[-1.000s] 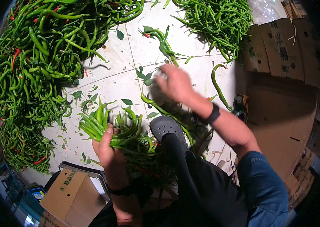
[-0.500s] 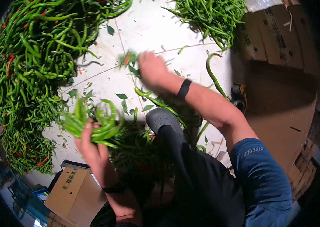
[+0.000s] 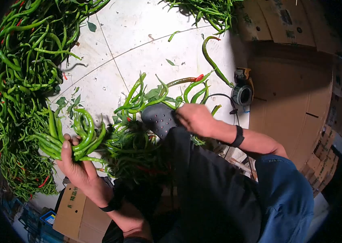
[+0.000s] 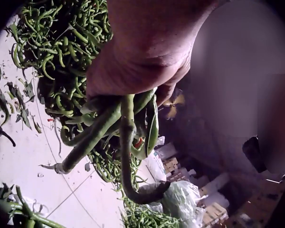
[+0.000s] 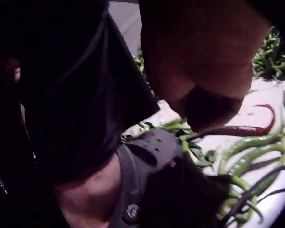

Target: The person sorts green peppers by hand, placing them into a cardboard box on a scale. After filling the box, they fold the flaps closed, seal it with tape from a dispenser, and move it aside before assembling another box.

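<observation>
In the head view my left hand [image 3: 76, 168] grips a bunch of long green chili peppers [image 3: 86, 131], thumb across them, at the left above a cardboard box. Their curved ends hang below the left hand [image 4: 142, 61] in the left wrist view. My right hand [image 3: 197, 119] is beside the toe of a grey clog [image 3: 158, 117], fingers bent down; I cannot tell whether they hold anything. Loose green chili peppers [image 3: 197, 93] and a brown-red chili pepper [image 3: 183, 81] lie just beyond it. A shaded heap of chili peppers [image 3: 134, 150] lies left of the clog.
A large chili pepper pile [image 3: 17, 93] covers the left floor; another pile [image 3: 207, 10] is at the top. A big cardboard box [image 3: 288, 105] stands at right, beside a roll of tape [image 3: 242, 95] and a black cable [image 3: 235, 111]. A smaller cardboard box [image 3: 72, 214] is at lower left.
My right hand has come back from the far floor toward the clog, and the loose chili peppers and leaves there now lie around the clog's toe. The left hand has shifted left, still holding its bunch.
</observation>
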The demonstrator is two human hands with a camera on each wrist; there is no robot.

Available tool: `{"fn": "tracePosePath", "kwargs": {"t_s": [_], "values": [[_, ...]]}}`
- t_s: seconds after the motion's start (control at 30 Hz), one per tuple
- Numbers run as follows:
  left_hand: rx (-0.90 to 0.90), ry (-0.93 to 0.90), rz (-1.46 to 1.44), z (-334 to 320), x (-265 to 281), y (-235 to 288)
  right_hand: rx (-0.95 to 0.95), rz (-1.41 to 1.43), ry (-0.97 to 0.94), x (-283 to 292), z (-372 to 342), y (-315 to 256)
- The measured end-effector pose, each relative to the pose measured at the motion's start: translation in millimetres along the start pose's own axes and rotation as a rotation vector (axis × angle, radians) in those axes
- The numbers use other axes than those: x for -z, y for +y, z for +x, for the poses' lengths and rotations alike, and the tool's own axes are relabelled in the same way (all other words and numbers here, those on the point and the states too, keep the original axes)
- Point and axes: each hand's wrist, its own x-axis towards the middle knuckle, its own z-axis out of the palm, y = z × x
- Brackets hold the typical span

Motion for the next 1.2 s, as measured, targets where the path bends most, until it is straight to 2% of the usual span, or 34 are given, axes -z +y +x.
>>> {"fn": "tracePosePath", "kwargs": {"t_s": [0.03, 0.13, 0.2, 0.27, 0.3, 0.37, 0.4, 0.5, 0.53, 0.6, 0.77, 0.8, 0.9, 1.0, 1.07, 1.13, 1.17, 1.2], "values": [[-0.043, -0.007, 0.044, -3, -3, -3, -0.076, -0.053, -0.012, 12, -4, 8], [-0.009, 0.035, 0.026, -4, -13, -5, -0.279, -0.202, 0.167, 43, 4, 35], [-0.006, 0.042, 0.024, -5, -21, -5, -0.221, -0.37, 0.35, 68, 23, 54], [0.007, -0.014, 0.007, -5, -25, -7, -0.067, -0.415, 0.301, 83, 39, 73], [-0.01, -0.027, 0.012, -7, -32, -7, -0.068, -0.414, 0.302, 85, 48, 80], [-0.007, -0.029, 0.032, -9, -35, -9, -0.17, -0.257, 0.023, 81, 68, 88], [-0.006, -0.035, 0.045, -9, -35, -10, -0.342, -0.137, -0.044, 85, 80, 86], [0.0, -0.026, 0.043, -12, -38, -8, -0.469, 0.135, -0.016, 96, 98, 147], [0.007, -0.016, 0.037, -12, -37, -7, -0.542, 0.212, 0.017, 104, 98, 151], [0.002, -0.027, 0.022, -13, -36, -6, -0.742, 0.245, -0.049, 122, 91, 152], [0.044, -0.046, 0.008, -8, -34, -18, -0.439, 0.275, -0.253, 120, 56, 158], [0.046, -0.05, 0.009, -9, -36, -19, -0.543, 0.264, -0.288, 121, 55, 142], [0.054, -0.081, 0.027, -11, -42, -21, -0.502, 0.235, -0.278, 101, 51, 136], [0.039, -0.065, 0.042, -13, -46, -19, -0.374, 0.013, -0.213, 78, 48, 131], [0.034, -0.064, 0.032, -11, -43, -18, -0.273, -0.113, -0.262, 74, 44, 107], [0.042, -0.046, 0.037, -11, -39, -18, -0.305, -0.106, -0.499, 72, 39, 77], [0.035, -0.037, 0.048, -11, -39, -19, -0.369, 0.013, -0.614, 88, 43, 46], [0.032, -0.039, 0.043, -12, -41, -19, -0.355, -0.003, -0.641, 83, 38, 50]]}}
